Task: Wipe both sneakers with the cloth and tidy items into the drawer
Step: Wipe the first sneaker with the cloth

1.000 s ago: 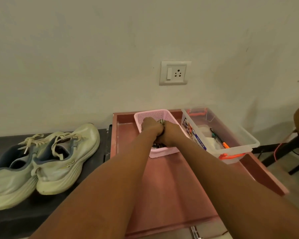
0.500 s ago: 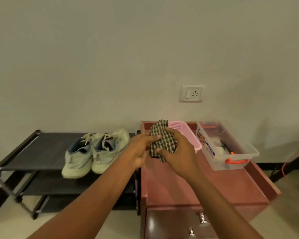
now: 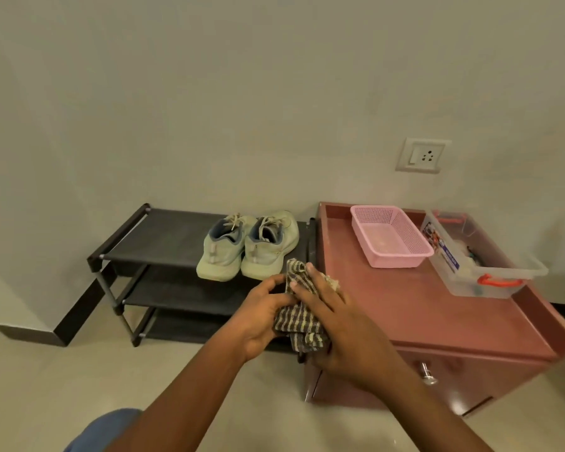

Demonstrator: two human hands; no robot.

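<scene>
My right hand (image 3: 336, 331) hides part of the cloth (image 3: 299, 322) and the cabinet's (image 3: 421, 305) near left corner; on the cabinet, the clear box's (image 3: 499, 278) contents blur beyond reading.

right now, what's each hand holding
Left hand: grips the checked cloth.
Right hand: grips the same cloth from the other side.

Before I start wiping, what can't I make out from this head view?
- Cloth: head view, middle covered by the left hand and right hand.
- Clear box: head view, contents blurred behind its wall and label.
- Drawer: head view, front partly behind the right hand.
- Sneakers: head view, dirt too small to see; soles face down.
</scene>
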